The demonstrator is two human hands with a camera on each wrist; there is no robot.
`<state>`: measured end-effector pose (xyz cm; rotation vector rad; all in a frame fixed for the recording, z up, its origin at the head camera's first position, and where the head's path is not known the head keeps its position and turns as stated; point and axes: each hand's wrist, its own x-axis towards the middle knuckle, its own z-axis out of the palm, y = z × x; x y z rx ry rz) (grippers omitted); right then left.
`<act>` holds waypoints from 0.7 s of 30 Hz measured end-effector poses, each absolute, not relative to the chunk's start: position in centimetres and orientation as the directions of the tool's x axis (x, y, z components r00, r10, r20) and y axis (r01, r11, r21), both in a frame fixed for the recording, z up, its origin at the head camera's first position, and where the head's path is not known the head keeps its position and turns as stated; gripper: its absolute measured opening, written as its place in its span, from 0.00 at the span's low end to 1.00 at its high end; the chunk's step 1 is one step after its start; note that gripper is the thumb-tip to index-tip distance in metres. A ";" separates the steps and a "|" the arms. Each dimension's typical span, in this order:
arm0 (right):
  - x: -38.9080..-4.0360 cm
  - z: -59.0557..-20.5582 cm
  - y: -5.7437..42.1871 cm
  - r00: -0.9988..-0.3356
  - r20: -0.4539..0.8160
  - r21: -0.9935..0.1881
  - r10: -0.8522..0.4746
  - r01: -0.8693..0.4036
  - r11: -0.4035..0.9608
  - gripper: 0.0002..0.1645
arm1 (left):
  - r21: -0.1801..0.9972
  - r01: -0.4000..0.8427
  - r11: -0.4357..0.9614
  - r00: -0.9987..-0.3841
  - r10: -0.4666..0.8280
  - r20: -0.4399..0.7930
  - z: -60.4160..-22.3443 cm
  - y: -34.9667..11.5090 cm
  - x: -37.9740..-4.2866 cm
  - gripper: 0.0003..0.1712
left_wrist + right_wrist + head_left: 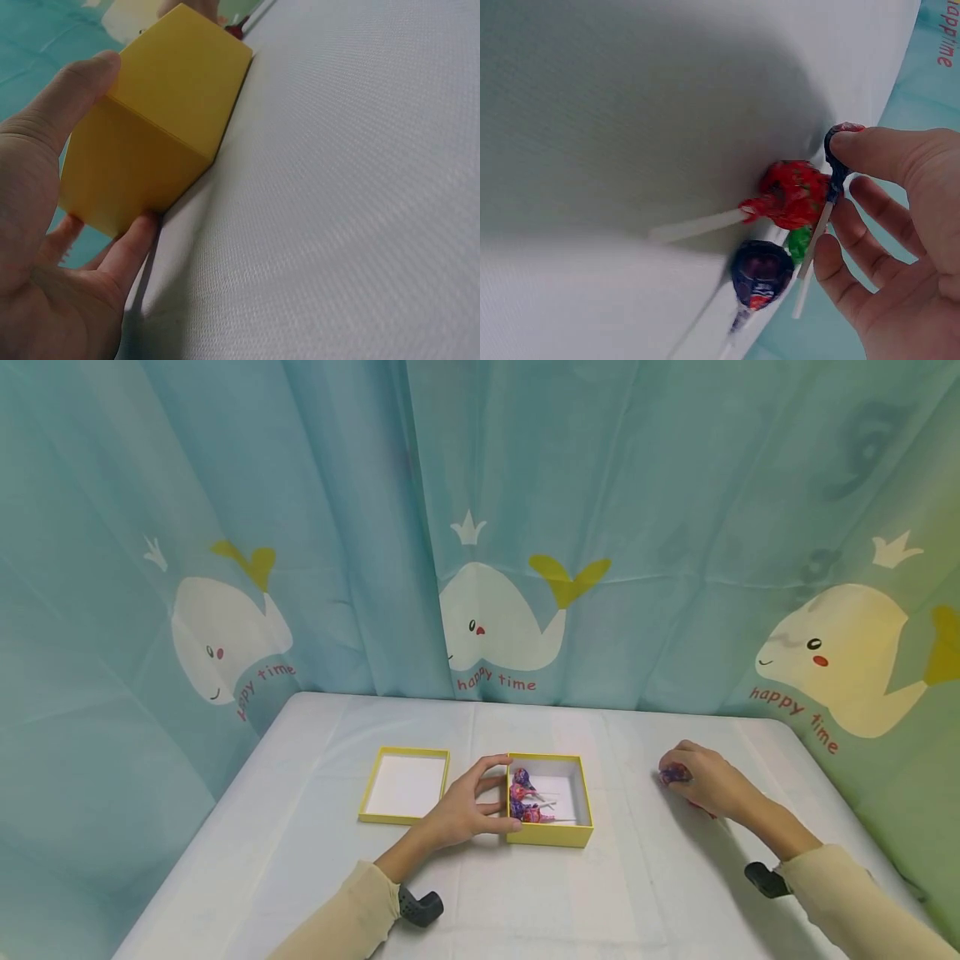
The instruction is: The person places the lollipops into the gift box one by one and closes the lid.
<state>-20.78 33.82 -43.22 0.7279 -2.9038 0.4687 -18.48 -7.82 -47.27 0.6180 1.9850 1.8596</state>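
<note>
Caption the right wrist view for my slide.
Right hand pinching a dark-wrapped lollipop beside a red-wrapped lollipop, a second dark lollipop and a glimpse of green wrapper.

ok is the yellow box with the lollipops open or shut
Open. In the head view, the yellow box shows its white inside and lollipops; what looks like its lid lies apart on the left.

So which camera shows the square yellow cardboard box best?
The head view: it shows the yellow box open from above, with round lollipops in blue and red wrappers inside. The left wrist view is closer but shows only outer walls. The right wrist view doesn't show it.
</note>
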 end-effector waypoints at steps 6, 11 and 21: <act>-20.6 -41.8 33.5 -0.863 0.165 -0.300 -0.478 -0.506 0.809 0.16 | 0.996 0.079 0.049 -0.845 0.534 0.041 -47.3 -7.8 -18.5 0.54; -20.6 -40.8 33.2 -0.843 0.181 -0.345 -0.507 -0.537 0.770 0.16 | 0.995 0.085 0.061 -0.846 0.531 0.039 -47.2 -7.8 -18.5 0.54; -20.3 -38.8 32.0 -0.791 0.249 -0.387 -0.559 -0.610 0.691 0.18 | 0.995 0.079 0.066 -0.849 0.527 0.032 -47.1 -7.7 -18.5 0.54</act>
